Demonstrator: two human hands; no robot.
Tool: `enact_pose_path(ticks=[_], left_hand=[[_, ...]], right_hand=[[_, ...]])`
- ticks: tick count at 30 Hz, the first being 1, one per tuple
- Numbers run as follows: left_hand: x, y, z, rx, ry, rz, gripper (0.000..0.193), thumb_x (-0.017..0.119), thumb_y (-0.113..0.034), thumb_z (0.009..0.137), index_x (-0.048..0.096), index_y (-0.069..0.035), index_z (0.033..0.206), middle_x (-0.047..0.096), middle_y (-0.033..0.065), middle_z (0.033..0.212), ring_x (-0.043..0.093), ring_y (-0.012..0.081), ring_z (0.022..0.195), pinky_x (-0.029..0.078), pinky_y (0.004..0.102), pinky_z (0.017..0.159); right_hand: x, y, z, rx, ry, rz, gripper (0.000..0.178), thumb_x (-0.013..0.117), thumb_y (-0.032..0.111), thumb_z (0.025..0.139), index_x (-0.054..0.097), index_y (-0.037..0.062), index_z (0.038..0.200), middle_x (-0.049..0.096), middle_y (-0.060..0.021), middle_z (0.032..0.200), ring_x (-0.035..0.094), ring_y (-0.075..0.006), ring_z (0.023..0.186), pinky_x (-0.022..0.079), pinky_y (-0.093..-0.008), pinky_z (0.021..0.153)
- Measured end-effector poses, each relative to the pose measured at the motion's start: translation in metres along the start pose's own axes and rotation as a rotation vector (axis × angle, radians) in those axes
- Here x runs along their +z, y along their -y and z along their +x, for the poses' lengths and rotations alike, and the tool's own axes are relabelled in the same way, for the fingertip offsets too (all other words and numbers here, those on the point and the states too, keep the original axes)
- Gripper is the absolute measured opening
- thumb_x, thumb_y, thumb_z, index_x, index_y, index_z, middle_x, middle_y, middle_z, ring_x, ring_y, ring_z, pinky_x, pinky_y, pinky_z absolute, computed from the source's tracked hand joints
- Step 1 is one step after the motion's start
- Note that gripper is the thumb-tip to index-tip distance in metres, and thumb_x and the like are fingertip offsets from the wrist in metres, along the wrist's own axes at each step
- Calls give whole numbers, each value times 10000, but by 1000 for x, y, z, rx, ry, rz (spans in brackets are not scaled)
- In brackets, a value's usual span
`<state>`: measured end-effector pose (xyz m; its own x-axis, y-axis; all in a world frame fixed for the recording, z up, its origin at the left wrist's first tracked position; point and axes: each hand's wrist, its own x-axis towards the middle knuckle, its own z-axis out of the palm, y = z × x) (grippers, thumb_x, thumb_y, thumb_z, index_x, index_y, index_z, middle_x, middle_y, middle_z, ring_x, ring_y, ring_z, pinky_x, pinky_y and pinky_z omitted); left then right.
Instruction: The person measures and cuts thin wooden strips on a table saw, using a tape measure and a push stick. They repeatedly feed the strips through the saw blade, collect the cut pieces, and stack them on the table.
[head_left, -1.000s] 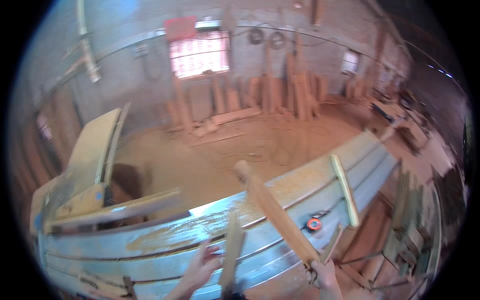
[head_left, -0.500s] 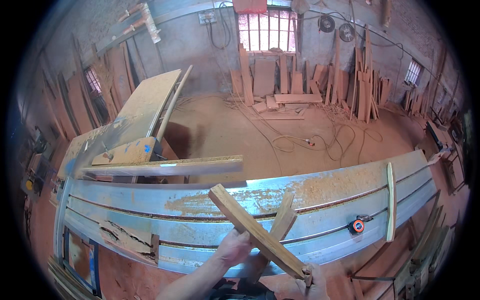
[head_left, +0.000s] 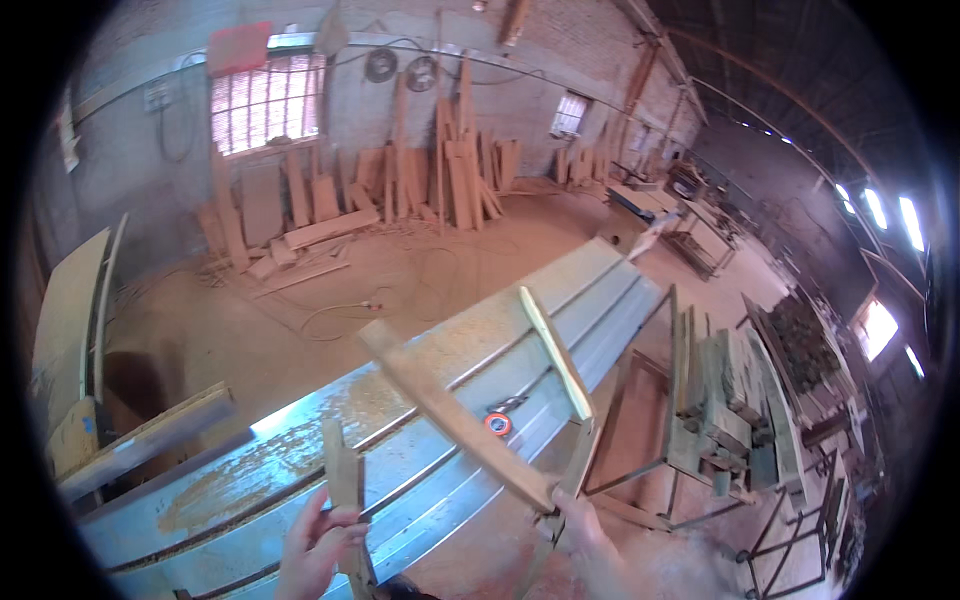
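Observation:
My right hand (head_left: 585, 532) is closed around the near end of a long wooden board (head_left: 455, 420), which slants up and to the left over the metal sliding table (head_left: 400, 505). My left hand (head_left: 318, 545) has let its fingers spread, with nothing gripped in them. It is beside a shorter wooden piece (head_left: 345, 480) lying across the table's near edge; whether it touches that piece I cannot tell. A round orange-and-black tape measure (head_left: 497, 424) rests on the table to the right of the long board. Farther right, a pale wooden strip (head_left: 555, 350) lies across the grooves.
Sawdust covers parts of the table. To the right stands a metal rack (head_left: 680, 490) with stacked timber (head_left: 735, 405). A saw fence (head_left: 150, 440) is at the left. Planks (head_left: 460, 180) lean along the far wall, and a cable (head_left: 335, 315) lies on the floor.
My view has swung right. The left hand has come off the long board and opened; the right hand still holds the board, now carried rightward over the table.

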<state>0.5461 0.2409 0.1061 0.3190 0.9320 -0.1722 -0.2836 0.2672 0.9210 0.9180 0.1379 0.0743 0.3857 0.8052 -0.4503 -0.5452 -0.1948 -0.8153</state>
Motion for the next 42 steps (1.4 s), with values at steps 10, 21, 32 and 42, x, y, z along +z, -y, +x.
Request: enact_pose_path(ticks=[10, 21, 32, 42], left_hand=[[-88, 27, -91, -169, -426, 182, 579, 597, -214, 994, 396, 40, 1474, 657, 148, 1098, 672, 228, 954, 557, 348, 829], [-38, 16, -50, -123, -148, 115, 853, 629, -184, 974, 48, 82, 1538, 532, 209, 1353, 608, 218, 1127, 519, 334, 933], [-239, -25, -148, 238, -863, -318, 412, 647, -152, 918, 466, 40, 1235, 617, 130, 1075, 659, 190, 909, 582, 333, 761], [-566, -69, -180, 166, -1154, -245, 244, 634, -129, 936, 575, -71, 1166, 693, 89, 991, 703, 224, 797, 584, 368, 637]], right_hand=[[-29, 10, 40, -155, -50, 41, 376, 495, 333, 1028, 554, 51, 1268, 677, -131, 939, 647, -221, 693, 445, -277, 453], [133, -51, -21, 195, 481, -246, 393, 629, 194, 954, 545, 13, 1293, 660, -118, 874, 633, -187, 667, 506, -269, 574], [319, -142, -92, 364, 750, -799, 293, 514, 227, 1033, 527, 23, 1243, 589, -49, 726, 566, -138, 565, 469, -289, 467], [297, -235, -150, 436, 787, -1022, 214, 593, 281, 987, 547, 114, 860, 523, -40, 620, 520, -164, 502, 394, -313, 412]])
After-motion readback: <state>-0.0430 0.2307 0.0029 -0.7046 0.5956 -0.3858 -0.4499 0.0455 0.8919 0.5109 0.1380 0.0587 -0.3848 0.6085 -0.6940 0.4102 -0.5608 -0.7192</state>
